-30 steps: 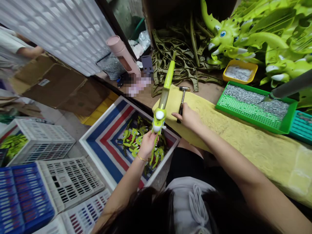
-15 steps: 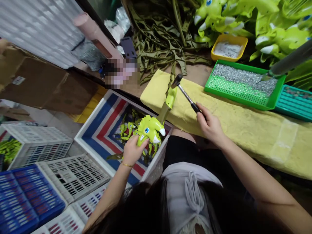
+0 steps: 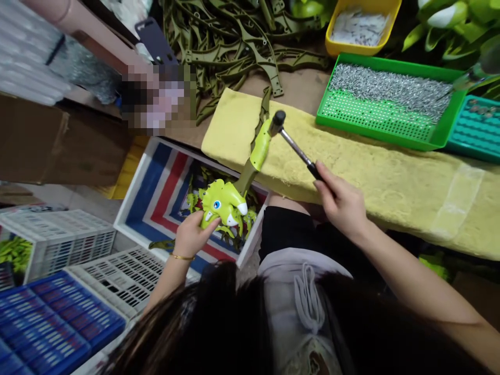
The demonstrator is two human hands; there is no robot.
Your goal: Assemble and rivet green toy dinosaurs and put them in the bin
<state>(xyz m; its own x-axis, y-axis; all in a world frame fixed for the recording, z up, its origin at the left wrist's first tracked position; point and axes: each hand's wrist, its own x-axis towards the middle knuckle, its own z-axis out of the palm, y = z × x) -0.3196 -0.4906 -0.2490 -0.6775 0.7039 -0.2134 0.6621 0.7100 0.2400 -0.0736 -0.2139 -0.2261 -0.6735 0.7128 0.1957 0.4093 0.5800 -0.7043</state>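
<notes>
My left hand [image 3: 189, 234] is closed on a bright green plastic dinosaur toy [image 3: 224, 200], at its frilled head with blue eye and white horns. The toy's olive and green length runs away from the hand onto a yellow cloth-covered pad [image 3: 351, 169]. My right hand [image 3: 341, 200] grips the black handle of a small hammer [image 3: 296, 146]. The hammer's dark head is right beside the toy's green section; whether they touch I cannot tell.
A green tray [image 3: 351, 112] of small metal pins stands behind the pad, near a yellow tub [image 3: 332, 44] and a teal basket [image 3: 474, 130]. Olive plastic parts [image 3: 234, 47] pile up at the back. A lined crate [image 3: 133, 195] with toys is below left, near stacked crates [image 3: 58, 307].
The camera view has shifted, so most things sit further left and higher. The hammer head's angle has changed slightly beside the toy. Both hands keep their grips.
</notes>
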